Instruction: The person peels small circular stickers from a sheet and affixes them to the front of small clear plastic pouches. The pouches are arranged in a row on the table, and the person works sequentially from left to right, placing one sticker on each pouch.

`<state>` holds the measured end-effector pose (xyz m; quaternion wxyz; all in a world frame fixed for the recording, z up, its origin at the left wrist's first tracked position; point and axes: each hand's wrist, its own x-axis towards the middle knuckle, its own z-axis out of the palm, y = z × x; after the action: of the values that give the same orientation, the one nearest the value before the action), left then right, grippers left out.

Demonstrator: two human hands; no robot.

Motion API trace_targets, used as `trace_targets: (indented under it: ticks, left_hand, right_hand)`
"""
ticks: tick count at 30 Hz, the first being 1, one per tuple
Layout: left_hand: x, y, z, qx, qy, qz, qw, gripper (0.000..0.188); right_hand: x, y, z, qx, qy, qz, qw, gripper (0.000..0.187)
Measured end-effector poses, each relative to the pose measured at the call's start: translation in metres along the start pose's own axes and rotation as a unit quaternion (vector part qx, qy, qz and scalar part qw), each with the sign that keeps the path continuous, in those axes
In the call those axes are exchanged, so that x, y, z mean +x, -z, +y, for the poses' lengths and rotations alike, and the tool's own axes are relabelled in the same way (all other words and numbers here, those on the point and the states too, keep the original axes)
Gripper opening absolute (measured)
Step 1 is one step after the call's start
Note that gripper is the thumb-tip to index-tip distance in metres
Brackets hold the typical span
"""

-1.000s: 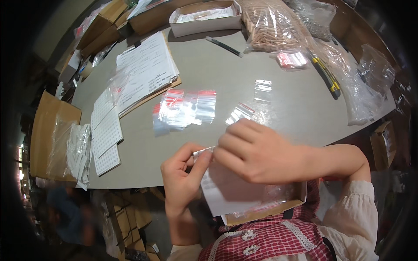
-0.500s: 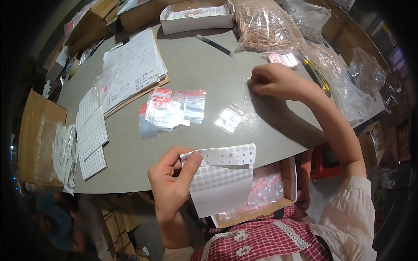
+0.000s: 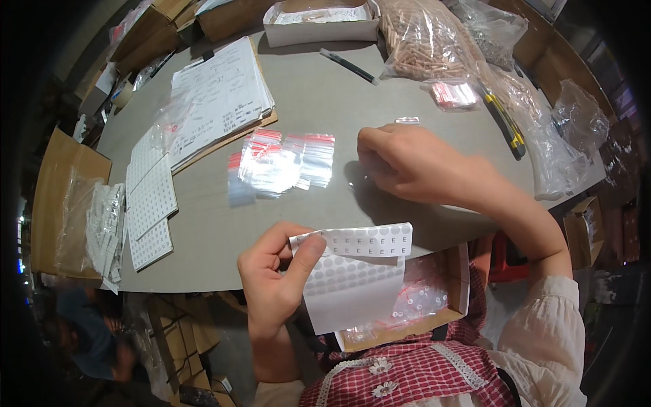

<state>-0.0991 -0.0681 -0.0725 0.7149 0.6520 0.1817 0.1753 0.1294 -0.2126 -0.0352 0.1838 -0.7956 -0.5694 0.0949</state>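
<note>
My left hand [image 3: 281, 275] pinches the left end of a folded sheet of round stickers [image 3: 356, 241], thumb on top. The sheet's upper strip carries rows of printed letters, and its pale back hangs below. My right hand [image 3: 413, 163] hovers low over the table, fingers curled downward; anything between the fingertips is hidden. Just beyond its knuckles shows the edge of a small clear bag [image 3: 407, 121]. Left of the right hand lies a spread of small zip bags with red strips [image 3: 281, 163]. A box of bagged small white parts [image 3: 458, 292] rests at my lap, partly behind the sheet.
More sticker sheets [image 3: 150, 197] and a clipboard with papers [image 3: 220, 95] lie at left. A pen [image 3: 349, 66], a white box [image 3: 322, 34] and a bag of wooden pegs [image 3: 424, 44] are at the back. A yellow-black cutter [image 3: 503, 122] lies at right.
My right hand has moved left and nearer, over the spot where a single small bag lay; that bag is now out of sight. My left hand still holds the sticker sheet.
</note>
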Motion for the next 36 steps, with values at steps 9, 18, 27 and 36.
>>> trace_targets:
  ticks: [9,18,27,36]
  left_hand:
    - [-0.004,0.012,0.001,-0.080,-0.024,-0.040,0.996,0.008]
    - [-0.005,0.029,-0.011,-0.182,-0.141,-0.069,0.971,0.033]
    - [-0.004,0.008,-0.004,-0.053,-0.040,-0.006,0.998,0.019]
    - [-0.003,0.001,-0.002,0.005,-0.023,0.024,0.999,0.010]
  right_hand:
    - [0.000,0.032,0.080,0.088,-0.042,0.038,0.995,0.058]
    - [-0.074,-0.017,0.001,0.270,0.219,-0.159,0.924,0.044]
    - [-0.070,0.016,-0.036,0.426,-0.028,0.012,0.904,0.040]
    - [-0.042,-0.009,-0.032,0.261,0.055,-0.039,0.963,0.025]
